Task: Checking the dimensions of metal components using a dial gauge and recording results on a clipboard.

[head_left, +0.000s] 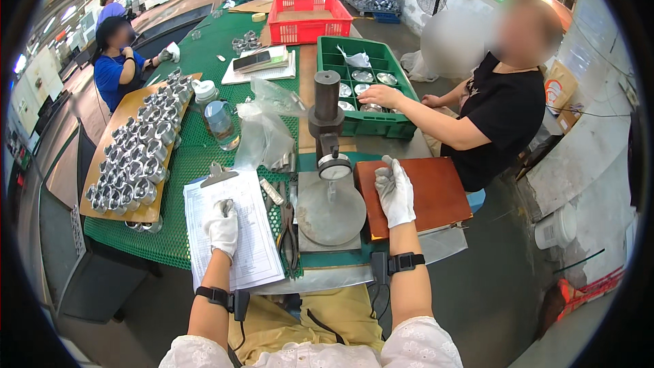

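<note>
Our left hand, in a white glove, rests on the papers of a clipboard on the green surface. Its fingers are curled, and we cannot tell whether its grip pinches anything. Our right hand, also gloved, is over the brown case to the right; its grip is released, fingers fairly straight, and we see nothing held in it.

Between our hands stands a dial gauge on a thick post, above a round metal plate. Pliers lie between that plate and the papers. Further left, we have rows of metal rings on a tilted-looking board, with a bottle and a plastic bag beside them. Beyond the gauge, a co-worker's hand reaches into a green crate of round metal parts; a red crate sits farther back.
</note>
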`<state>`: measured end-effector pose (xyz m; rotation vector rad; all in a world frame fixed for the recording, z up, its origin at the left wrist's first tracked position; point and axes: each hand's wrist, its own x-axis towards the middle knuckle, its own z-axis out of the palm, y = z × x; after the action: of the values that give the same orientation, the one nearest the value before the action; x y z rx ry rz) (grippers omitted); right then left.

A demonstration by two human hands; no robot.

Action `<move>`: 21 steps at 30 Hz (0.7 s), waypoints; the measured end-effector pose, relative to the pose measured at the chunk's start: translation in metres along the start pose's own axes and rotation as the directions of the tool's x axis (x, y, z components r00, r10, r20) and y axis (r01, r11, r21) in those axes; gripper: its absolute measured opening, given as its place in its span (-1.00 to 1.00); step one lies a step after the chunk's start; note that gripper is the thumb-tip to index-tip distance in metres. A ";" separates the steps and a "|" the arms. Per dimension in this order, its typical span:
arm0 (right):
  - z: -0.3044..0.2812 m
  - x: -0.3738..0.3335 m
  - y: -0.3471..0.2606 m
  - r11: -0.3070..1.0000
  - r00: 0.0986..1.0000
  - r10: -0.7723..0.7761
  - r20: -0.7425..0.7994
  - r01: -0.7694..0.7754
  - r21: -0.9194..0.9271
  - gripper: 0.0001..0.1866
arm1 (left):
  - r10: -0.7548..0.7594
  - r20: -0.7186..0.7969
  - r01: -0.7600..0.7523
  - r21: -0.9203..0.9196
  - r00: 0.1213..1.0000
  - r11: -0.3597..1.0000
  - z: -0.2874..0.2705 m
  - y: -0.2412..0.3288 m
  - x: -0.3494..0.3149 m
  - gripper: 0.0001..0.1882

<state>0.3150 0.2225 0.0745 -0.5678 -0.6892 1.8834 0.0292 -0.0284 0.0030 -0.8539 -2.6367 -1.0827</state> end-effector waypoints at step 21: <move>0.025 -0.030 0.007 0.806 0.997 -0.008 0.071 0.048 -0.590 -0.67 | 0.045 0.023 -0.035 -0.323 0.999 0.946 -0.005 0.022 0.006 -0.80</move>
<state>0.3057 0.1873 0.0905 -0.8842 -1.3461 1.6439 0.0370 -0.0167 0.0222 -0.9838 -2.4903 -1.5293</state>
